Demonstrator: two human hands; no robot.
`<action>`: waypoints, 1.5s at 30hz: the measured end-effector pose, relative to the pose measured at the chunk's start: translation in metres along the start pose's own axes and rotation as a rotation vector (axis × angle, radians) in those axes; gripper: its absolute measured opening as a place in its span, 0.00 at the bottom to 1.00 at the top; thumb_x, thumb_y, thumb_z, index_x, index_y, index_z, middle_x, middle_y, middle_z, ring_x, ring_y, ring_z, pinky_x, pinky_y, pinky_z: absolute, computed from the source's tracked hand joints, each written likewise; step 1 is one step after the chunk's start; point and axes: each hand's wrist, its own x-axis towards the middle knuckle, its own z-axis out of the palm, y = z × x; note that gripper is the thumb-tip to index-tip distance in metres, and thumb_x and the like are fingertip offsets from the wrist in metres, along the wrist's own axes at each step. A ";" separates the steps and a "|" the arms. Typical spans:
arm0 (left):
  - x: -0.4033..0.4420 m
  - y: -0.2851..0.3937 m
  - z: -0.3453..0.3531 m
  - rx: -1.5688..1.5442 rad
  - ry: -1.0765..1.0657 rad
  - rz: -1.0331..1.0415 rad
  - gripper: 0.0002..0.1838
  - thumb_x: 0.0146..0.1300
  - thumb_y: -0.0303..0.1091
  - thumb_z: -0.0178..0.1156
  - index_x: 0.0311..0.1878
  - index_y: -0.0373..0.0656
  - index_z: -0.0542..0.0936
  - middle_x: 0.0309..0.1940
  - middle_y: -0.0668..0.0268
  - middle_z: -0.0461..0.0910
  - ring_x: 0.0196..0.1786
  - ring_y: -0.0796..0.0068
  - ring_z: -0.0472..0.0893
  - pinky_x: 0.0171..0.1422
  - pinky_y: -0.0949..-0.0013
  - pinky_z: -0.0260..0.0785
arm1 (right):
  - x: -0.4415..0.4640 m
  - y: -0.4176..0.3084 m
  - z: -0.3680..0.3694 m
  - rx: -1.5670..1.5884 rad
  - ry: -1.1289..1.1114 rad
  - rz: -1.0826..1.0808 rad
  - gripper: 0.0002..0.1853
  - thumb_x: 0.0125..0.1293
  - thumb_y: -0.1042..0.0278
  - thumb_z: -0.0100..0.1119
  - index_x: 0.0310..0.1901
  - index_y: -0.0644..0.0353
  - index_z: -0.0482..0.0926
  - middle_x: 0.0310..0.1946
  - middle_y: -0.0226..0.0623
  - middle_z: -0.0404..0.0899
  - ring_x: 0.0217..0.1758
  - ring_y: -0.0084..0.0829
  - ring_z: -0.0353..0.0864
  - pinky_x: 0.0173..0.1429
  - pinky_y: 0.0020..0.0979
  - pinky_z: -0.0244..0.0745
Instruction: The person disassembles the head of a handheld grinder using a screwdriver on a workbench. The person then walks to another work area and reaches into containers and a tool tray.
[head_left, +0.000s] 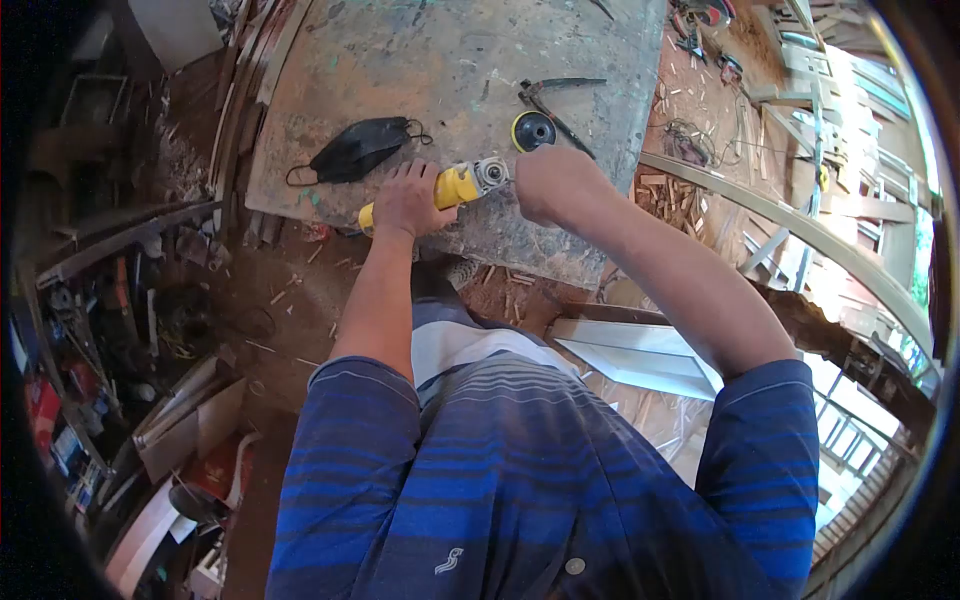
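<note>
A yellow angle grinder point(456, 187) lies near the front edge of the worn table point(400, 60), its round metal head turned up and without a disc. My left hand point(407, 198) is wrapped round the grinder's body. Close to the right of the metal head, my right hand point(552, 184) is closed; what its fingers hold, if anything, is hidden. Just behind my right hand lies a round black pad with a yellow rim point(533, 131). A dark metal tool point(556, 116) rests beside the pad. Behind my left hand is a black face mask point(361, 150).
Long wood strips point(262, 80) line the table's left side. Wood scraps and cables cover the ground at the right, beyond a long beam point(780, 210). A white framed panel point(640, 355) lies below the table's right corner. Cluttered tools and boxes point(190, 425) fill the lower left.
</note>
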 end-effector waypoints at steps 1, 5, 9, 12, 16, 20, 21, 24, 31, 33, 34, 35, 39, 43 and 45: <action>0.000 0.000 0.000 -0.006 -0.001 -0.002 0.37 0.50 0.59 0.82 0.57 0.47 0.82 0.53 0.59 0.83 0.60 0.52 0.85 0.68 0.50 0.79 | -0.008 -0.004 -0.006 -0.018 0.047 -0.009 0.10 0.64 0.68 0.68 0.42 0.59 0.95 0.44 0.50 0.95 0.49 0.51 0.96 0.53 0.49 0.91; -0.002 -0.003 -0.002 -0.023 0.008 0.012 0.38 0.50 0.59 0.82 0.59 0.46 0.81 0.54 0.59 0.84 0.63 0.53 0.84 0.70 0.50 0.77 | 0.001 0.011 0.002 -0.242 0.134 -0.160 0.07 0.64 0.70 0.68 0.37 0.57 0.95 0.38 0.48 0.94 0.45 0.49 0.96 0.48 0.50 0.91; -0.002 -0.002 -0.002 -0.017 -0.010 0.012 0.39 0.50 0.58 0.82 0.60 0.46 0.81 0.55 0.58 0.84 0.62 0.53 0.85 0.71 0.50 0.77 | -0.004 0.016 0.012 -0.363 0.239 -0.370 0.08 0.65 0.68 0.67 0.35 0.57 0.94 0.34 0.47 0.92 0.43 0.48 0.96 0.46 0.51 0.89; 0.000 -0.004 -0.002 -0.027 -0.004 0.014 0.40 0.50 0.58 0.82 0.61 0.46 0.81 0.55 0.58 0.84 0.62 0.53 0.85 0.71 0.50 0.77 | -0.004 0.018 0.008 -0.284 0.315 -0.290 0.09 0.65 0.67 0.67 0.35 0.60 0.93 0.34 0.47 0.93 0.41 0.48 0.96 0.45 0.49 0.90; -0.002 -0.007 -0.001 -0.042 0.033 0.015 0.39 0.50 0.58 0.82 0.62 0.47 0.81 0.55 0.58 0.85 0.62 0.53 0.85 0.72 0.50 0.77 | 0.001 0.010 -0.001 -0.084 0.243 -0.038 0.11 0.64 0.67 0.67 0.38 0.63 0.94 0.38 0.50 0.94 0.42 0.48 0.97 0.46 0.46 0.92; -0.002 -0.009 0.007 -0.037 0.027 0.013 0.39 0.51 0.58 0.81 0.63 0.49 0.82 0.55 0.59 0.85 0.62 0.54 0.85 0.72 0.50 0.77 | 0.014 0.008 -0.005 0.122 -0.339 0.141 0.13 0.66 0.66 0.66 0.44 0.65 0.95 0.41 0.53 0.94 0.46 0.48 0.97 0.50 0.47 0.92; -0.001 -0.007 0.005 -0.033 0.011 0.008 0.39 0.51 0.58 0.81 0.63 0.49 0.81 0.55 0.59 0.85 0.62 0.54 0.85 0.72 0.51 0.77 | 0.013 0.011 -0.005 0.055 -0.270 0.097 0.13 0.66 0.67 0.66 0.43 0.64 0.95 0.40 0.53 0.94 0.46 0.47 0.97 0.50 0.46 0.91; -0.002 -0.004 0.001 -0.031 -0.005 -0.001 0.38 0.51 0.57 0.82 0.62 0.49 0.81 0.55 0.59 0.84 0.62 0.53 0.85 0.70 0.49 0.78 | 0.007 0.013 -0.005 -0.133 -0.045 -0.033 0.10 0.65 0.68 0.67 0.41 0.63 0.95 0.39 0.49 0.95 0.46 0.45 0.97 0.50 0.45 0.91; -0.005 -0.006 0.007 -0.055 0.049 0.018 0.36 0.49 0.57 0.82 0.58 0.48 0.82 0.54 0.58 0.84 0.62 0.51 0.86 0.69 0.47 0.80 | 0.005 -0.002 0.022 -0.319 0.290 -0.243 0.07 0.65 0.66 0.69 0.38 0.57 0.94 0.35 0.45 0.93 0.43 0.47 0.95 0.47 0.46 0.88; -0.004 -0.009 0.005 -0.053 0.069 0.026 0.37 0.49 0.58 0.82 0.58 0.48 0.82 0.54 0.58 0.84 0.62 0.51 0.86 0.69 0.48 0.80 | 0.000 -0.005 0.012 -0.183 0.388 -0.146 0.08 0.66 0.64 0.70 0.39 0.57 0.92 0.37 0.46 0.93 0.43 0.48 0.95 0.48 0.47 0.88; -0.004 -0.009 0.005 -0.048 0.075 0.028 0.37 0.49 0.59 0.82 0.58 0.48 0.82 0.54 0.58 0.84 0.62 0.51 0.86 0.69 0.48 0.80 | -0.006 -0.010 0.006 -0.099 0.477 -0.088 0.09 0.66 0.63 0.70 0.40 0.59 0.91 0.38 0.48 0.92 0.44 0.49 0.94 0.49 0.48 0.88; -0.005 -0.010 0.006 -0.044 0.077 0.034 0.37 0.48 0.59 0.82 0.58 0.48 0.83 0.54 0.57 0.85 0.61 0.51 0.86 0.69 0.49 0.80 | -0.011 -0.012 0.004 -0.010 0.562 -0.025 0.10 0.67 0.62 0.70 0.40 0.60 0.90 0.40 0.49 0.92 0.44 0.50 0.94 0.50 0.49 0.88; -0.005 -0.013 0.014 -0.048 0.111 0.038 0.37 0.49 0.59 0.82 0.57 0.48 0.83 0.52 0.57 0.85 0.60 0.51 0.86 0.68 0.50 0.80 | -0.020 0.012 0.037 0.370 0.745 0.003 0.20 0.70 0.52 0.70 0.48 0.63 0.84 0.41 0.56 0.90 0.46 0.56 0.92 0.53 0.54 0.86; -0.003 -0.010 0.012 -0.051 0.075 0.029 0.37 0.50 0.59 0.82 0.57 0.47 0.83 0.51 0.57 0.84 0.59 0.50 0.86 0.67 0.49 0.81 | -0.036 0.015 0.037 0.416 0.672 0.204 0.22 0.73 0.51 0.71 0.57 0.61 0.80 0.39 0.55 0.90 0.45 0.61 0.91 0.54 0.56 0.85; -0.002 -0.009 0.006 -0.054 0.057 0.022 0.37 0.50 0.59 0.82 0.57 0.47 0.83 0.52 0.57 0.84 0.59 0.50 0.86 0.66 0.48 0.81 | -0.039 0.011 0.029 0.364 0.558 0.290 0.22 0.75 0.52 0.70 0.60 0.59 0.79 0.39 0.54 0.90 0.45 0.63 0.90 0.56 0.57 0.85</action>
